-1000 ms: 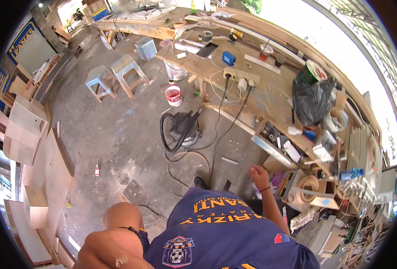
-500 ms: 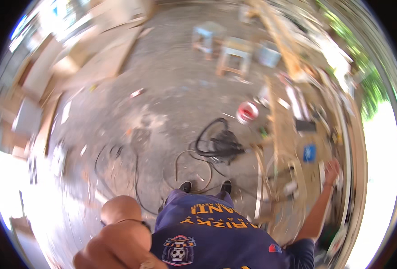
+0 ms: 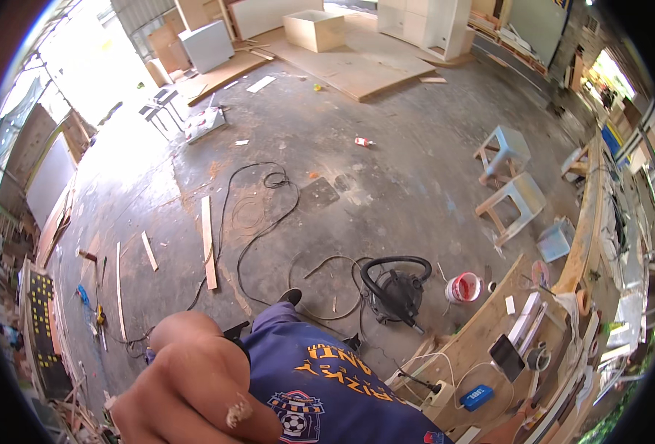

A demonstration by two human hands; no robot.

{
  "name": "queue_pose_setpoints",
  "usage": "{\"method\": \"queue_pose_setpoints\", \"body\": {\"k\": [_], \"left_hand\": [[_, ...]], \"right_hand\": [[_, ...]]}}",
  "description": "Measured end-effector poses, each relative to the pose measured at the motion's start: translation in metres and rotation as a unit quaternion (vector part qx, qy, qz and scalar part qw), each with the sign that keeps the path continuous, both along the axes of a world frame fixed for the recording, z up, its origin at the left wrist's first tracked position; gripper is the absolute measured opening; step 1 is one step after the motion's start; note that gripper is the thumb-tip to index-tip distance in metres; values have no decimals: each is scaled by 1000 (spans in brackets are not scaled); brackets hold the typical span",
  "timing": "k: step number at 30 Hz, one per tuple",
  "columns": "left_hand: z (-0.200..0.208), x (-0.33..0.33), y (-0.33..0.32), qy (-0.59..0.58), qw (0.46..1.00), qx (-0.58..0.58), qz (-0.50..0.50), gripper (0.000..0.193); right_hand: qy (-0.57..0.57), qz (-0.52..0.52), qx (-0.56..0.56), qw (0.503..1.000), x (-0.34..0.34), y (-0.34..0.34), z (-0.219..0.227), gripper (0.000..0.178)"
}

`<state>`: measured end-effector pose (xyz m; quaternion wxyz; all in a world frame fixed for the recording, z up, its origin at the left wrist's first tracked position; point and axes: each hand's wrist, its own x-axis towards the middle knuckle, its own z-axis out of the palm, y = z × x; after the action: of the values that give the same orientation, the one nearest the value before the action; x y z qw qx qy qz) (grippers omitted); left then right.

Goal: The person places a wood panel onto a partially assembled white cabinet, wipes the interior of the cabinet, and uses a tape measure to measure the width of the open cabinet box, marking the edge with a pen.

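Note:
My left hand [image 3: 183, 392] looms large and close at the lower left, bent up in front of my dark blue printed shirt [image 3: 327, 392]. Its fingers run out past the lower edge, so what they hold, if anything, is hidden. A pale dusty patch marks the skin. Low on the right, part of my right arm and hand [image 3: 516, 427] shows at the edge of the cluttered wooden bench; its fingers cannot be made out. Nearest to it lie a blue box [image 3: 477, 397], a white power strip [image 3: 438, 396] and a dark phone-like slab [image 3: 506, 358].
A black vacuum cleaner [image 3: 398, 297] with a curved hose stands ahead, beside a red-and-white bucket [image 3: 463, 288]. Cables [image 3: 264, 229] loop over the floor. Two plastic stools [image 3: 516, 200] stand to the right. Wood strips [image 3: 207, 240] and hand tools [image 3: 83, 294] lie left; panels [image 3: 349, 70] lie behind.
The view has swung to the left, so the stools, vacuum and bench sit further right. My right arm, stretched over the bench before, now shows only at the lower edge. My left hand stays close.

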<state>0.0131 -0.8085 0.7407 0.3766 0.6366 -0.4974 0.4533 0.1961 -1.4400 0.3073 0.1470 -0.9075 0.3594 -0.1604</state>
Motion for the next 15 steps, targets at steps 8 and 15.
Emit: {"method": "queue_pose_setpoints", "body": {"k": [8, 15], "left_hand": [[-42, 16, 15, -3, 951, -58, 305, 19], [-94, -5, 91, 96, 859, 20, 503, 28]], "right_hand": [[-40, 186, 70, 979, -38, 189, -1, 59], [-137, 186, 9, 973, -12, 193, 53, 52]]}}
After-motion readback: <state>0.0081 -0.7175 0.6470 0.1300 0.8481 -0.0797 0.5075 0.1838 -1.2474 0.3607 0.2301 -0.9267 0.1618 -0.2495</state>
